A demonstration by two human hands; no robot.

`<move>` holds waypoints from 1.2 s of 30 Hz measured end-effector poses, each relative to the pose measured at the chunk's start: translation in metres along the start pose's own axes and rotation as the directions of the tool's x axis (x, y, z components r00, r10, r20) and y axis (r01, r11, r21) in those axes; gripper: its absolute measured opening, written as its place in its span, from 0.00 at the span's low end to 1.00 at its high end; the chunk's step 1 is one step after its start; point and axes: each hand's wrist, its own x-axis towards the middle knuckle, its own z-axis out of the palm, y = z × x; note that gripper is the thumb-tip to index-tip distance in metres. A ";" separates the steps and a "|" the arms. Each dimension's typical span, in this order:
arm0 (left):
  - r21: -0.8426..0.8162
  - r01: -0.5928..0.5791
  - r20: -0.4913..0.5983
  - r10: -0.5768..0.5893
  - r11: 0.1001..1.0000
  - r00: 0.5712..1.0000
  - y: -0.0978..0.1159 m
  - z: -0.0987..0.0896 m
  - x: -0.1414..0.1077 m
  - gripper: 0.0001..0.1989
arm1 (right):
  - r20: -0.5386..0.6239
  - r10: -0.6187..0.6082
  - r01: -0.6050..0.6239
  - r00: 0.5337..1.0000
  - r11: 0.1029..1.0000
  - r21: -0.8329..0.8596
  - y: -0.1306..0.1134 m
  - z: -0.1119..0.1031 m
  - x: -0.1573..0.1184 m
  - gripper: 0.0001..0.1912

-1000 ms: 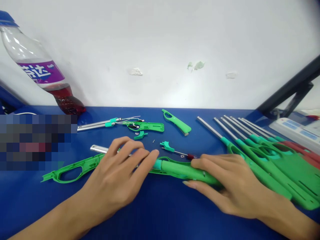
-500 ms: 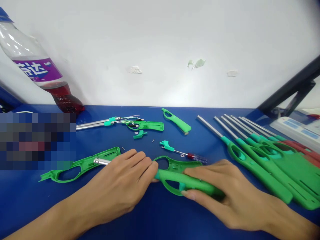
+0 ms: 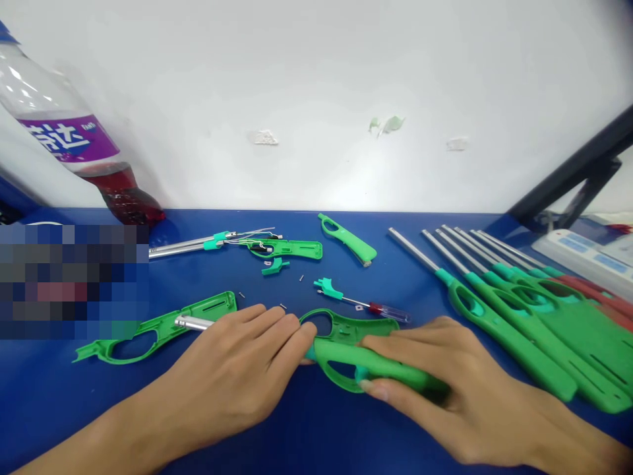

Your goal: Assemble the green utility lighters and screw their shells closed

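While both my hands are closed on it, the lighter [image 3: 341, 349] shows a smooth green handle with a finger loop, a teal trigger [image 3: 362, 374] inside the loop, and a silver tube [image 3: 195, 322]. It lies slightly aslant, tube end to the left.

Just beyond my hands, behind the handle, is a green shell [image 3: 368, 328], open side up; the lighter overlaps it from where I look, and I cannot tell if they touch. Another shell [image 3: 205, 310] lies left of my left hand, the tube's tip in front of it. Farther past my fingers are screws [image 3: 301, 278], a screwdriver [image 3: 390, 313] and a loose teal piece [image 3: 330, 289]. Right of my right hand, close by, more green lighters [image 3: 509, 336] are lined up. Well off beyond my left hand leans a bottle [image 3: 69, 142].

The lighter runs between my hands: my left hand [image 3: 257, 363] wraps the tube near the handle, and my right hand [image 3: 445, 376] grips the handle, thumb by the trigger.
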 end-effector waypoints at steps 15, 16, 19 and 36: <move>-0.080 0.033 0.106 -0.024 0.996 0.994 0.031 -0.014 0.010 0.24 | -0.001 0.281 -0.260 0.960 0.888 0.380 0.008 -0.021 0.012 0.30; -0.094 0.025 0.108 -0.015 0.995 0.994 0.031 -0.014 0.010 0.25 | -0.002 0.305 -0.282 0.952 0.883 0.376 0.010 -0.021 0.014 0.27; -0.151 -0.008 0.160 0.032 0.989 0.987 0.033 -0.012 0.009 0.19 | 0.027 0.321 -0.318 0.947 0.919 0.235 0.014 -0.016 0.016 0.12; -0.159 -0.079 0.234 0.116 0.984 0.965 0.035 -0.015 0.005 0.12 | -0.003 0.011 -0.011 1.000 1.000 0.027 0.022 0.001 0.008 0.10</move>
